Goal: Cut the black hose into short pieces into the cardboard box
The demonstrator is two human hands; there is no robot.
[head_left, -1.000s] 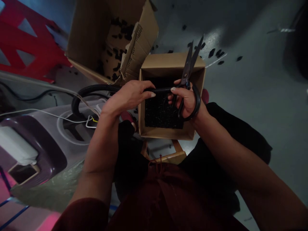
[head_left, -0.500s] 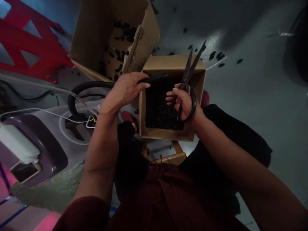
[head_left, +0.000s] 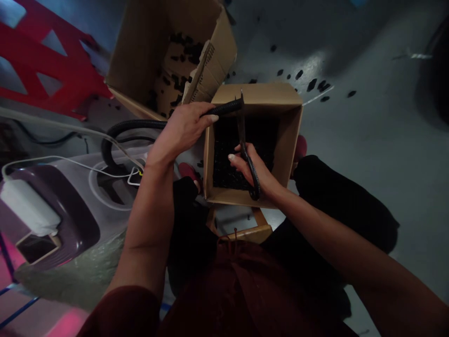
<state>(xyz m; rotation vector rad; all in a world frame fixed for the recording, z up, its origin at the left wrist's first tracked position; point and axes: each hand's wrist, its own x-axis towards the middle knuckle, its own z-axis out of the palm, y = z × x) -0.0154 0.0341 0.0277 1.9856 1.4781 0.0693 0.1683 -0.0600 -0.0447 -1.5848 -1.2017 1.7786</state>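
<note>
My left hand [head_left: 189, 124] is closed around a black corrugated tube [head_left: 226, 108], whose free end points right over a cardboard box [head_left: 257, 93]. From behind that hand the tube loops left and down toward a grey plastic container. My right hand [head_left: 250, 166] grips black-handled scissors [head_left: 241, 128] with the blades pointing away from me. The blades meet the tube close to its free end; whether they have cut into it cannot be made out. Below both hands, many small black pieces [head_left: 228, 164] cover the bottom of the box.
A larger open cardboard box [head_left: 140, 61] with black pieces inside stands beyond my left hand. Loose black bits [head_left: 312, 84] lie on the floor to the right. At left are a grey container [head_left: 79, 173], a white device [head_left: 30, 208] with a cable, and a red frame [head_left: 38, 56].
My right hand has moved left, bringing the scissors from right of the tube onto its end. The spread blades have come together. My left hand has stayed almost in place on the tube.
</note>
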